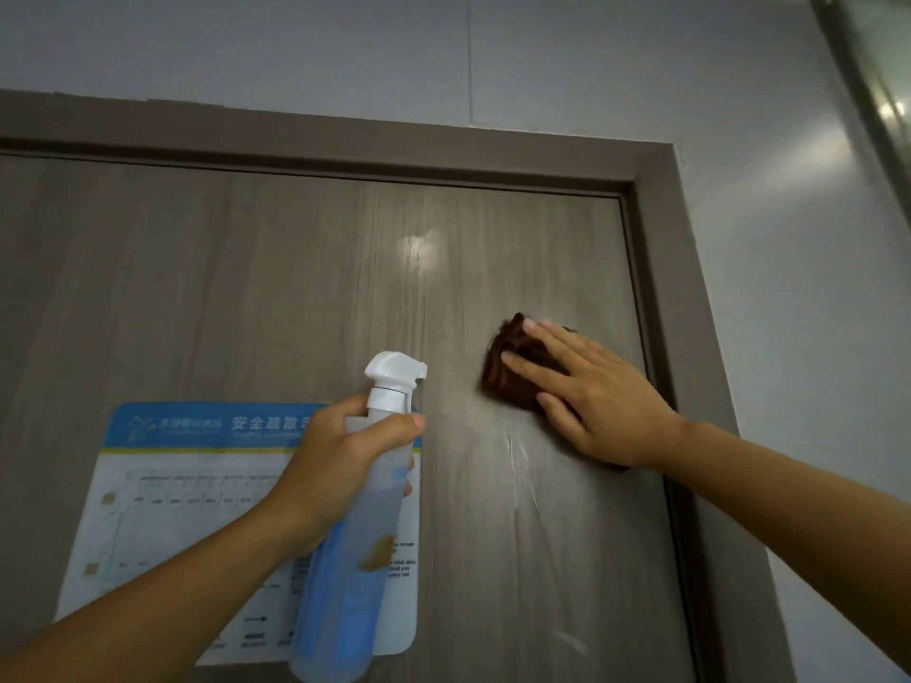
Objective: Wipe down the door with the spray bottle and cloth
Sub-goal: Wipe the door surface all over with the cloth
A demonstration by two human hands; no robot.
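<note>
The door (pixel 296 288) fills most of the frame, a grey-brown wood-grain panel set in a darker frame (pixel 655 199) that runs across the top and down the right side. Pale wall (pixel 813 288) lies above and to the right.

At centre right, the right hand (pixel 599 401) lies flat on a brown cloth (pixel 512 357), its fingers straight and spread, pressing the cloth against the door close to the right edge of the panel. The cloth's left edge is blurred. Below the cloth, wet streaks (pixel 517 465) shine on the wood and run down toward the lower right.

At lower centre, the left hand (pixel 340 465) holds a spray bottle (pixel 355 574) just under its white trigger head (pixel 394 382), the grip curled round the neck with the thumb across the front. The bottle is translucent with bluish liquid, tilted, its nozzle pointing right toward the wet area.

Behind that hand, at lower left, a blue and white notice (pixel 197 485) with a plan and printed text is stuck to the door.
</note>
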